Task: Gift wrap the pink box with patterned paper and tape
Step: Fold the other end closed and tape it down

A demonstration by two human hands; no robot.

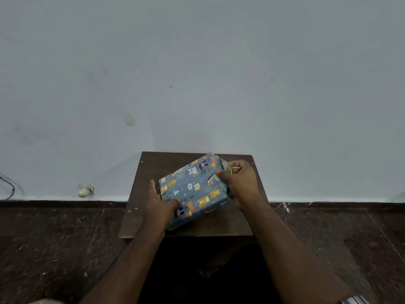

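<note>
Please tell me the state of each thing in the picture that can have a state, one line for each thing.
box: top and visible sides covered in patterned paper, lying at an angle on the small table.
right end of the paper: not yet flat, state unclear behind the fingers.
left hand: grips the box's near left corner.
right hand: fingers curled round the box's right end.
small table: carries the box.

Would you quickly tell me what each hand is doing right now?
Left hand: grips the near-left corner of the wrapped box.
Right hand: curled over the box's right end, holding the paper there.
</note>
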